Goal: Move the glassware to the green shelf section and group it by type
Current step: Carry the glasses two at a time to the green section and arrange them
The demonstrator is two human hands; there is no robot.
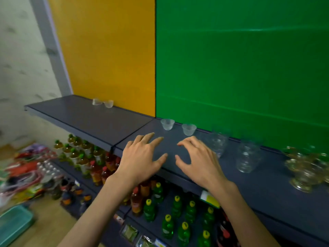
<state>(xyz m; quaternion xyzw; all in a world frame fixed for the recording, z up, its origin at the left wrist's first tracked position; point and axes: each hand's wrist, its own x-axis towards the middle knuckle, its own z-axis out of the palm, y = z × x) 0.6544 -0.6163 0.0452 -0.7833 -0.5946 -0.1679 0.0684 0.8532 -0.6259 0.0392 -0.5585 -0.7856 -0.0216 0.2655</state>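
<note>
My left hand and right hand hover with fingers spread, holding nothing, over the shelf before the green panel. Against that panel two small clear cups stand upright, mouths up; right of them are two taller ribbed glasses, blurred, then amber bowls. Two more cups stand left of it.

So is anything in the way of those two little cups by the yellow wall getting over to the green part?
Nothing visible blocks them. The two small cups sit at the back of the yellow section, and the shelf between them and the green section is bare. Both the left hand and right hand hold nothing.
</note>
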